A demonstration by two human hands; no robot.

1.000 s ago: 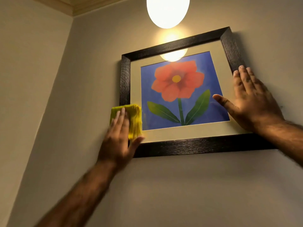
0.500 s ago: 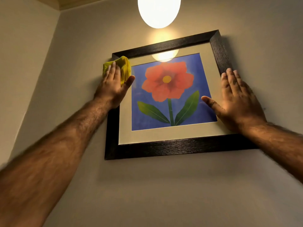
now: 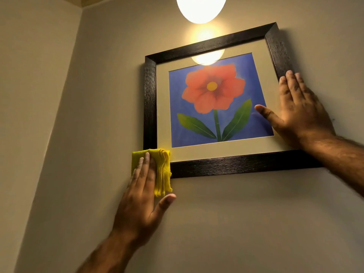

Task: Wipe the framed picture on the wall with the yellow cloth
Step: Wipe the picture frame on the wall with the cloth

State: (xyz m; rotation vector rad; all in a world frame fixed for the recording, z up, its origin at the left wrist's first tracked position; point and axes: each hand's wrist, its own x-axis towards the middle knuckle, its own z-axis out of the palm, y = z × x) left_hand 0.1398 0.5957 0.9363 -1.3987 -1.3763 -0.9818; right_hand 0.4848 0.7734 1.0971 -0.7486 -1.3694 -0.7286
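Cloth pressed to the frame's lower left corner

The left hand (image 3: 140, 196) flattens the folded yellow cloth (image 3: 162, 172), long axis vertical, over the framed picture (image 3: 212, 107)'s bottom-left corner on the wall (image 3: 98, 95). The right hand (image 3: 299, 113), fingers spread flat and pointing up, braces the right edge.
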